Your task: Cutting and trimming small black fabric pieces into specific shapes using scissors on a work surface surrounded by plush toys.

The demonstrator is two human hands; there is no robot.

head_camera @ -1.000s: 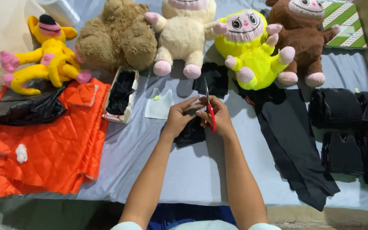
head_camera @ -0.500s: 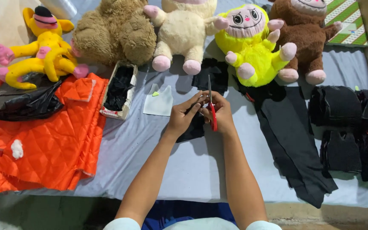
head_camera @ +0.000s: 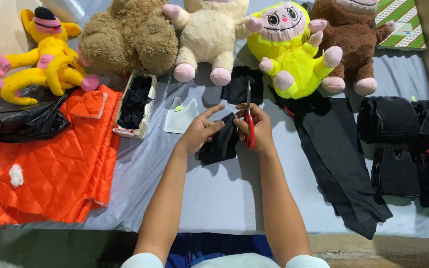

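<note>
Black soft cloth piece [head_camera: 218, 144] pinched in left hand [head_camera: 199, 131], right hand [head_camera: 254, 126] fingers clamped around red-handled scissors [head_camera: 249, 119].

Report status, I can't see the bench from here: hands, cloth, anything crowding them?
Right hand shut on red-handled scissors, blades up. Left hand holds black fabric piece. Cardboard box and white pattern piece lie left, apart.

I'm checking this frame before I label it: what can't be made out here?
- Head view: whether the scissors blades are biting the black fabric piece; right hand and left hand cover the cut.
- Contents of the small cardboard box: a dark mass, too dim to tell.
- Brown plush toy: head cut off by the top edge.
- Dark stacks at right: pieces merge together.
</note>
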